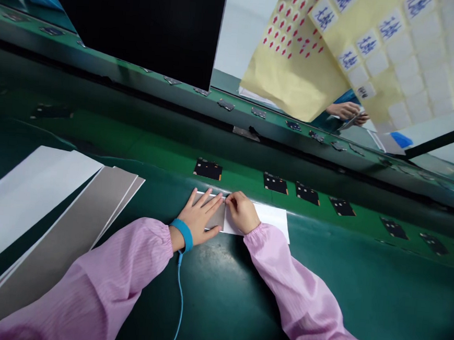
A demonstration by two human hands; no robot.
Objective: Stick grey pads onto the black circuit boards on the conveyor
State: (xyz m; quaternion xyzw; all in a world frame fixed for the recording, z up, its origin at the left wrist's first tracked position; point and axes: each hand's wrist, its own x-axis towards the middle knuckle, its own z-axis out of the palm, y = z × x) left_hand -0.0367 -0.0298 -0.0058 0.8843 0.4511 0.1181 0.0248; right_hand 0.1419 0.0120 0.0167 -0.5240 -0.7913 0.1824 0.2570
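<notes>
Hands (pixel 199 221) on pale card (pixel 274 221), circuit boards (pixel 208 170) beyond, strips (pixel 74 234) by left sleeve (pixel 119 271)

**Green All Along the Bench (pixel 359 285)**

We look across its dark green top, where light leaves a soft glare (pixel 222 261). Beyond it we see a brighter green strip (pixel 153 151) and a dark slanting rail (pixel 177 104). A large black panel (pixel 144 22) stands at upper left, a pale wall (pixel 237 34) behind.
</notes>
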